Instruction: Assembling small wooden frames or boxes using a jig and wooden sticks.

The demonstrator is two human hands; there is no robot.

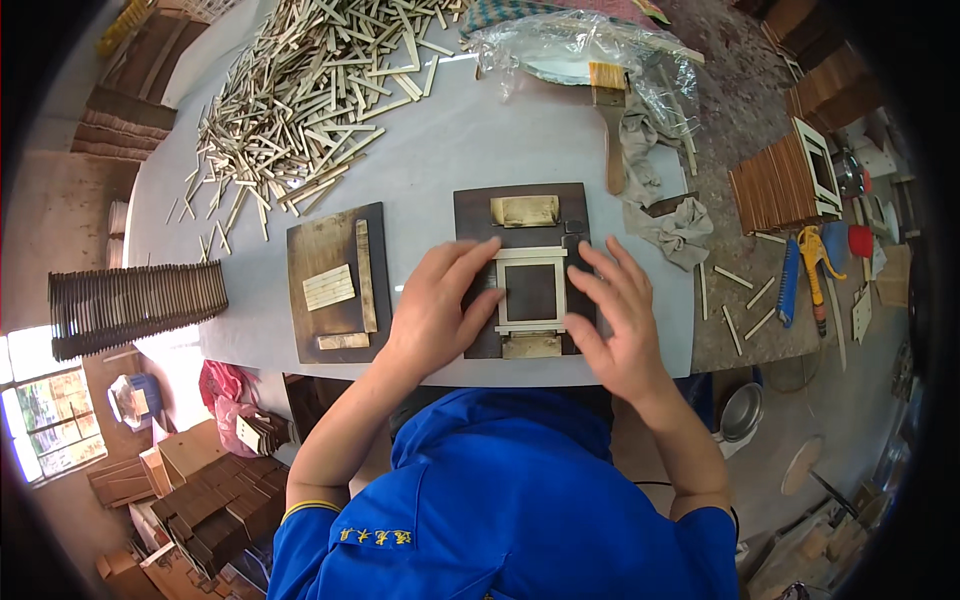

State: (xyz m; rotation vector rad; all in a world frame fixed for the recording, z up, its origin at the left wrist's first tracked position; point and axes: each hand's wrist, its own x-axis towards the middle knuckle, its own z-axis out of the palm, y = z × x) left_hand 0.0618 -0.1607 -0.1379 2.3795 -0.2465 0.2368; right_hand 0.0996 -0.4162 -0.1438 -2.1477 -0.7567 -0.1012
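Note:
A small rectangular frame of pale wooden strips (562, 290) lies on a dark board (470, 215) in front of me. Brass-coloured blocks (526, 211) sit on the board at its far and near ends. My left hand (435, 310) is at the frame's left side, index finger and thumb apart at its corner and edge. On the other side, my right hand (622, 322) has its fingers spread, with the tips at or close to the frame's right edge. Neither hand is closed around anything. Left of it, a second dark board (305, 245) carries several short pale strips (329, 287) side by side.
A big heap of loose strips (300, 110) covers the far left of the table. A row of dark slats (140, 305) stands at the left edge. Farther right are a brush (612, 130), clear plastic (540, 50), rags (680, 230), a yellow-handled tool (815, 265) and stacked frames (780, 185).

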